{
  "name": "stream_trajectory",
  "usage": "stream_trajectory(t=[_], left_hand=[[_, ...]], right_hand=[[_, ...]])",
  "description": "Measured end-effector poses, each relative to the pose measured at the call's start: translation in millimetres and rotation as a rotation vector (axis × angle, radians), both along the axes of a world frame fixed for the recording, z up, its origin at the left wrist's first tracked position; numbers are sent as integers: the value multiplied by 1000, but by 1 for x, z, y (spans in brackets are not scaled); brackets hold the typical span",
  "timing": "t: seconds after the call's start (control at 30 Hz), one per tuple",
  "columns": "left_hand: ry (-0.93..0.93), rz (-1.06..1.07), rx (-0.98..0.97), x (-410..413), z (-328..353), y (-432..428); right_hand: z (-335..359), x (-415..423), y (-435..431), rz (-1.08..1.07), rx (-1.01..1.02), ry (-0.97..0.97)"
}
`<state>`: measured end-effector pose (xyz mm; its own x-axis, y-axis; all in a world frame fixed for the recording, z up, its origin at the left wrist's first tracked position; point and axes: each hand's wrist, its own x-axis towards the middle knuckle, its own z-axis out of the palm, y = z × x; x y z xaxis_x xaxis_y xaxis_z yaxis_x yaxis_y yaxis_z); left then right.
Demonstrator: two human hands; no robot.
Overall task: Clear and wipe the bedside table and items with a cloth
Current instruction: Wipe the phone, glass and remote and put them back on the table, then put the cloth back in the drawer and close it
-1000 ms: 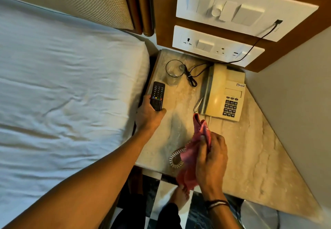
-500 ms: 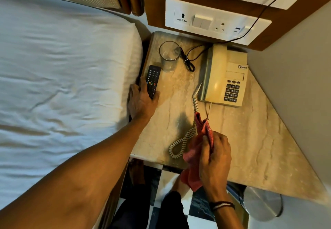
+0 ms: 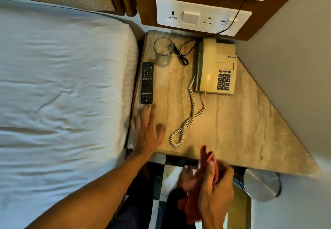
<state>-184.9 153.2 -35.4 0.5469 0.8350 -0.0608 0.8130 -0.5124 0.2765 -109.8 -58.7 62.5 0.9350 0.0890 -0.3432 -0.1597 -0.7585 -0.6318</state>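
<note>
Beside the rumpled white bed sheet, the veined beige marble worktop carries one slim black plastic remote, the spread, empty left hand just below it, one clear glass tumbler, one cream telephone with coiled cord, while the right hand grips one crumpled red cloth off the front edge.

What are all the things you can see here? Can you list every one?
Bedside table: 1, beige marble, beside bed.
Telephone: 1, cream, table's far side.
Coiled cord: 1, pale, mid-table.
TV remote: 1, black, table's bed edge.
Drinking glass: 1, clear, far corner.
Black cable: 1, beside glass.
Socket panel: 1, white, wall.
Bed sheet: 1, white.
Metal bin lid: 1, silver, floor.
Cloth: 1, red, right hand.
Left hand: open, near remote.
Right hand: gripping cloth.
</note>
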Motion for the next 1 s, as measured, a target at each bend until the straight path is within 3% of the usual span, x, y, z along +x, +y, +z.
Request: stream_trajectory(t=[0.13,0.27,0.43,0.67,0.83,1.0], left_hand=[[82,-283,7,-21,-30,-17],[155,-402,110,-26,-61,-7],[177,-357,155,-25,-63,-8],[198,-366,148,-24,-60,-9],[205,-372,154,-24,-61,-7],[194,-376,153,-24,-56,-8]], right_hand=[[-40,-22,-41,106,-275,337],[-106,-28,-50,315,-304,573],[-175,-16,-16,369,-176,534],[-210,-3,18,454,-290,474],[-218,-19,30,269,-235,467],[-199,-48,10,229,-194,445]])
